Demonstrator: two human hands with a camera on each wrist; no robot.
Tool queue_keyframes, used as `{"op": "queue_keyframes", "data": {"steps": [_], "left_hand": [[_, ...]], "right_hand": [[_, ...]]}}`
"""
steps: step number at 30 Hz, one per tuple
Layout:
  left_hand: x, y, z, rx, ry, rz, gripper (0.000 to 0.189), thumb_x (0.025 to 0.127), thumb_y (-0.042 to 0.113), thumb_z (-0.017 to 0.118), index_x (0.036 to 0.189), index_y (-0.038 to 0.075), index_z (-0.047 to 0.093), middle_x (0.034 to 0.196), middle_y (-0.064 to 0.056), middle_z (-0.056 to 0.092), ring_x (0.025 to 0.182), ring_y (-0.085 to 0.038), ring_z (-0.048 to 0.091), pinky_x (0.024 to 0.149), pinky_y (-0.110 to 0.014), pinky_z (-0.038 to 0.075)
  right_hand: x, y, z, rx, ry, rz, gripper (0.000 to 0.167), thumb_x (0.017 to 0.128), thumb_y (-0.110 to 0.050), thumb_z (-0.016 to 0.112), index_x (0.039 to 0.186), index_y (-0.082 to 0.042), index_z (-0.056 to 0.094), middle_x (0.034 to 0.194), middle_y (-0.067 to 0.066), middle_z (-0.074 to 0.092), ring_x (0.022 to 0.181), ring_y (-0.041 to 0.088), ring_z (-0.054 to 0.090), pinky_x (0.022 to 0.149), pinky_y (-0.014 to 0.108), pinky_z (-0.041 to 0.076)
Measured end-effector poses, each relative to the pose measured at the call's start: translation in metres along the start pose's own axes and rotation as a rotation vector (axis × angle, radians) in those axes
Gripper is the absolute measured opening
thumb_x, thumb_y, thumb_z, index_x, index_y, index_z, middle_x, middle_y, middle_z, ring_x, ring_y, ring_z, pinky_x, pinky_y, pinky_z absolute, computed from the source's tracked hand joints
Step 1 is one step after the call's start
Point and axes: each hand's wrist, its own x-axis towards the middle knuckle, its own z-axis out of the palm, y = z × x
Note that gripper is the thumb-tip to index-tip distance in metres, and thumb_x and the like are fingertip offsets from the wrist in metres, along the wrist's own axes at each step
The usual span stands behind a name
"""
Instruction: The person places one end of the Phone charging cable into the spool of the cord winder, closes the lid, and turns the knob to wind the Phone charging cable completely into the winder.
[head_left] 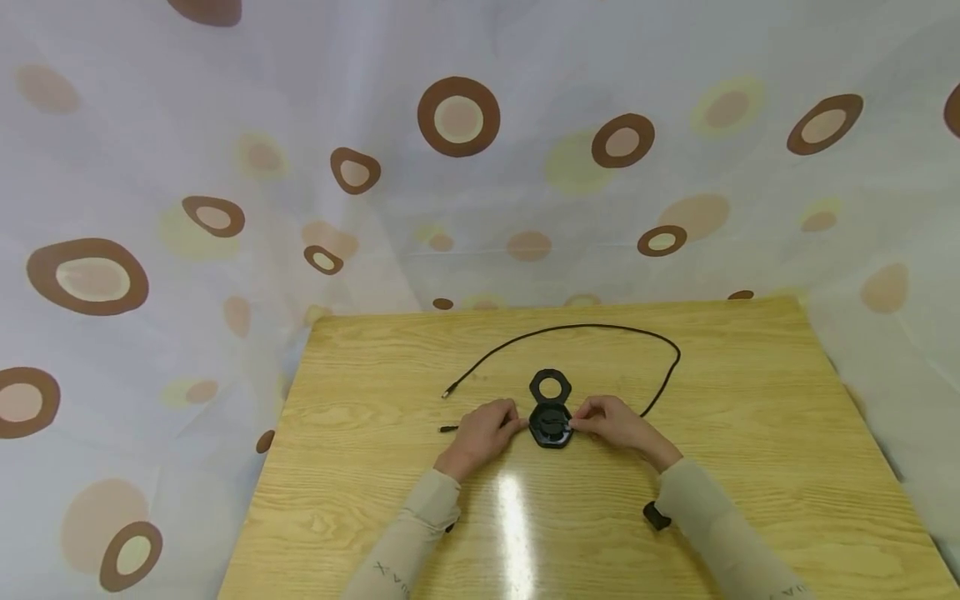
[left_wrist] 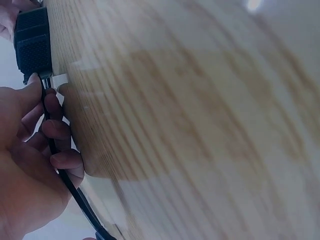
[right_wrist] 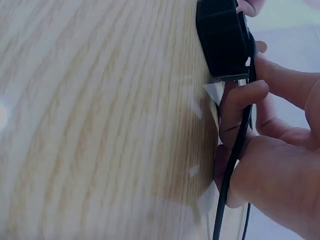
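One black cable (head_left: 592, 326) — left hand (head_left: 483, 433) pinches it just left of open hexagonal case (head_left: 552, 443), right hand (head_left: 617, 423) pinches it just right. Case sits midway between left and right edges of tabletop (head_left: 360, 375).

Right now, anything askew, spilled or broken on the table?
Nothing stands out. The black case is open with its ring lid just beyond; left hand and right hand pinch the cable at its sides. The cable's loop shows no visible break.
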Motion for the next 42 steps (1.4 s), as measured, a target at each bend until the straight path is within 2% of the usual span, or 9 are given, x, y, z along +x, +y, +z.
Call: {"op": "queue_keyframes", "data": {"steps": [5,8,14,20,26,31,36,39,42], "left_hand": [[-0.001,0.001,0.000,-0.001,-0.008,-0.010,0.026,0.107,0.038,0.063,0.087,0.021,0.061,0.077,0.008,0.057,0.061,-0.005,0.042,0.057,-0.021,0.034],[-0.001,0.001,0.000,-0.004,-0.010,-0.014,0.027,0.107,0.038,0.062,0.087,0.020,0.061,0.077,0.008,0.056,0.062,-0.005,0.042,0.057,-0.021,0.034],[-0.001,0.002,-0.002,-0.006,-0.005,-0.008,0.026,0.107,0.037,0.062,0.088,0.019,0.063,0.078,0.007,0.058,0.063,-0.005,0.044,0.058,-0.022,0.036],[-0.001,0.004,-0.002,-0.007,-0.014,-0.012,0.026,0.108,0.037,0.062,0.088,0.019,0.062,0.079,0.007,0.059,0.063,-0.005,0.044,0.059,-0.022,0.036],[0.000,0.004,-0.002,-0.014,-0.008,-0.019,0.027,0.107,0.037,0.063,0.088,0.018,0.064,0.078,0.007,0.060,0.062,-0.005,0.045,0.058,-0.022,0.037],[0.001,0.004,-0.003,-0.015,-0.015,-0.025,0.026,0.107,0.037,0.063,0.088,0.018,0.064,0.078,0.007,0.061,0.063,-0.005,0.046,0.059,-0.023,0.039],[0.000,0.006,-0.003,0.020,-0.001,-0.006,0.025,0.108,0.036,0.062,0.089,0.019,0.063,0.079,0.007,0.060,0.064,-0.005,0.046,0.059,-0.022,0.039],[-0.001,0.008,-0.003,0.045,0.017,0.032,0.019,0.107,0.032,0.064,0.095,0.018,0.067,0.084,0.005,0.063,0.068,-0.005,0.050,0.061,-0.022,0.043],[-0.002,0.014,-0.004,0.078,0.025,0.074,0.016,0.109,0.027,0.060,0.112,0.015,0.070,0.098,0.000,0.068,0.077,-0.008,0.059,0.068,-0.025,0.051]], "right_hand": [[0.001,-0.002,-0.001,-0.084,-0.017,-0.050,0.018,0.100,-0.016,0.073,0.096,0.002,0.072,0.095,0.013,0.071,0.077,0.013,0.055,0.070,0.024,0.045],[0.002,-0.006,-0.002,-0.137,-0.017,-0.053,0.018,0.099,-0.015,0.074,0.092,0.001,0.070,0.092,0.013,0.071,0.075,0.013,0.053,0.069,0.025,0.044],[0.002,-0.021,-0.003,-0.237,-0.019,0.012,0.018,0.097,-0.014,0.076,0.088,-0.002,0.066,0.087,0.009,0.067,0.075,0.016,0.052,0.070,0.028,0.044],[0.003,-0.030,-0.004,-0.319,-0.053,0.033,0.021,0.097,-0.014,0.075,0.084,-0.005,0.062,0.080,0.005,0.061,0.071,0.016,0.050,0.068,0.029,0.042],[0.004,-0.033,-0.008,-0.343,-0.096,0.067,0.023,0.098,-0.017,0.076,0.084,-0.005,0.062,0.079,0.004,0.059,0.071,0.016,0.050,0.067,0.028,0.042],[0.004,-0.033,-0.009,-0.374,-0.088,0.090,0.024,0.098,-0.020,0.077,0.084,-0.005,0.063,0.081,0.004,0.061,0.073,0.016,0.052,0.067,0.028,0.043],[0.004,-0.031,-0.008,-0.352,-0.076,0.091,0.025,0.098,-0.020,0.076,0.084,-0.005,0.062,0.081,0.004,0.061,0.073,0.016,0.052,0.068,0.028,0.043],[0.002,-0.028,-0.007,-0.313,-0.080,0.092,0.024,0.099,-0.017,0.075,0.083,-0.004,0.061,0.080,0.004,0.059,0.072,0.016,0.050,0.068,0.028,0.043],[0.000,-0.027,-0.007,-0.292,-0.076,0.093,0.024,0.099,-0.016,0.074,0.084,-0.004,0.062,0.080,0.004,0.059,0.073,0.016,0.050,0.068,0.028,0.042]]}}
